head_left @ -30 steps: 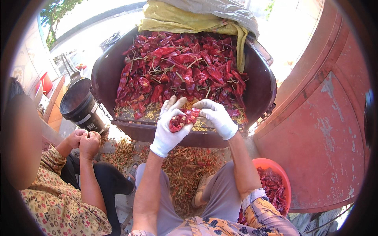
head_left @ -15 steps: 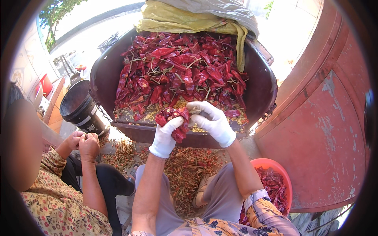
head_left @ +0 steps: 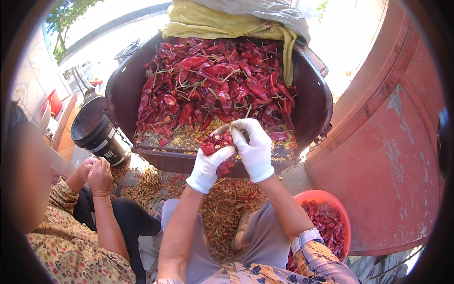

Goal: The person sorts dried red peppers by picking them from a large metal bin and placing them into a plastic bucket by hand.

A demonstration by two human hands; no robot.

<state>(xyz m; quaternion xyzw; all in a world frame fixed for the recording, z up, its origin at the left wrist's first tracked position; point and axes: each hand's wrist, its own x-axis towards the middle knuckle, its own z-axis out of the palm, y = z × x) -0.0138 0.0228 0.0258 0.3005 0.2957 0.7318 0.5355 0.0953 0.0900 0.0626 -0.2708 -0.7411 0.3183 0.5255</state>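
My left hand, in a white glove, is closed around a bunch of dried red chili peppers, with pale cut-like ends showing on top. Right beside it, my right hand, gloved too, pinches at the bunch's upper edge; what sits between its fingertips is too small to make out. Both hands are over the near lip of a dark maroon metal cart. Inside the cart lies a big heap of dried red chili peppers with stems, and yellow seeds are scattered along its near floor.
A yellow sack drapes over the cart's far end. To the left stand a black bucket and a seated co-worker with hands together. Stems litter the ground between my feet. A red basin of peppers is at my right, near a red metal panel.
My left hand has shifted slightly right and down with the bunch. The right hand has moved a little left, closer against it, its fingers drawn together. The co-worker's hands barely moved.
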